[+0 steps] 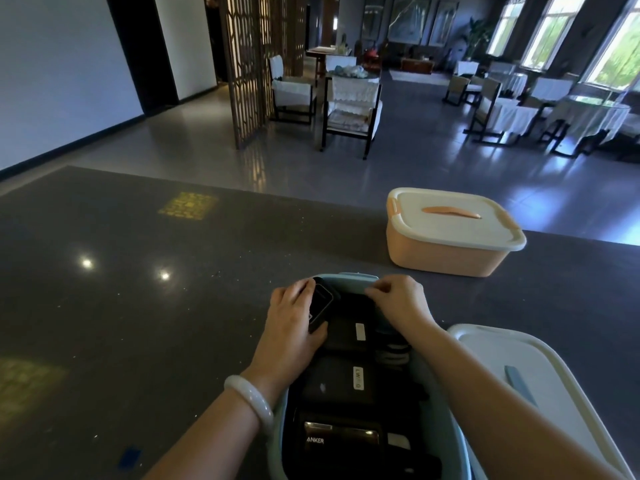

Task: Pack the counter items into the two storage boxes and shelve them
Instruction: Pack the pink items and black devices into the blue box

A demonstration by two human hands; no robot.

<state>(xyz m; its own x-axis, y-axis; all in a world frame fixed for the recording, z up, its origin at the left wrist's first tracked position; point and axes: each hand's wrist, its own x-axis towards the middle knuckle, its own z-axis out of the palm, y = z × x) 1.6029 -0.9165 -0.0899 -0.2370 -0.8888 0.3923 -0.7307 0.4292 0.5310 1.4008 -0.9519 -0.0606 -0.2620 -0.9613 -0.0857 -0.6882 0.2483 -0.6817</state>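
Your left grip is curled round a slim black device, fingers over its far end and thumb under its near end, holding it tilted against the far left corner of the blue box. That hold looks meant to slot the device edgewise into the narrow gap left inside that corner, since the floor of the box is already taken. Your right grip sits at the far rim of the blue box with its fingers bent and thumb meeting forefinger. You may be steadying the rim or pinching something small; I cannot tell which.

Inside the blue box the load is nearly all black and packed tight: two soft cases with pale labels lie end to end down the middle, a power bank marked ANKER fills the near end, and looped cable is tucked along the right wall. Its white lid with a blue handle lies flat on the desk just right of the blue box, off so you can load.

Beyond the blue box and to its right stands the peach box, lid on, so it reads as packed.
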